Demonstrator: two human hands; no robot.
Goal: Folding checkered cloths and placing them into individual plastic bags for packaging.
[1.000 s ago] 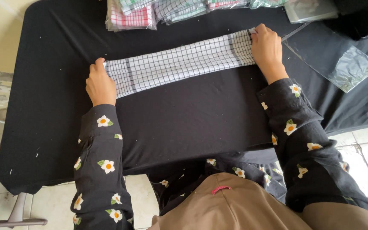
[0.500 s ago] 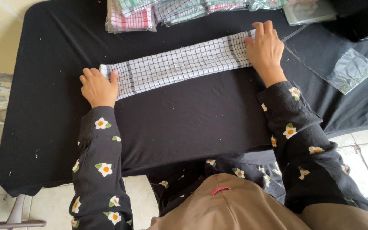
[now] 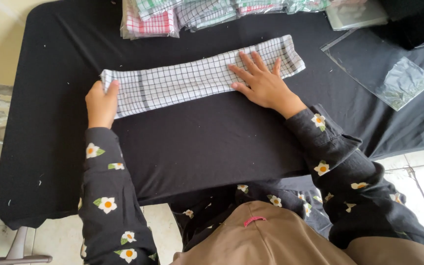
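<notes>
Two hands are on the cloth (image 3: 187, 81), and your fingers tell most of it. Your right hand (image 3: 263, 83) lies flat with the fingers spread wide, pressing the strip down near its right end and gripping nothing. Your left hand (image 3: 101, 103) is curled at the left end, fingertips pinching the corner of the cloth; how firmly they have closed on it cannot be told from here.

That cloth is a white checked strip, folded long and narrow, lying slantwise across the black table cover (image 3: 197, 147), its right end further from you. It looks light, thin and limp, so it should sag wherever it goes unsupported and slide easily over the dark fabric beneath. Best taken by the short ends or corners, with a flat palm to keep the layers from creeping apart.

Beyond it, along the far edge, sits a stack of folded checked cloths (image 3: 172, 17), red and green among them. Well to your right lie clear plastic bags (image 3: 393, 78), apart from the strip. Your flowered sleeves (image 3: 109, 196) reach in from below.
</notes>
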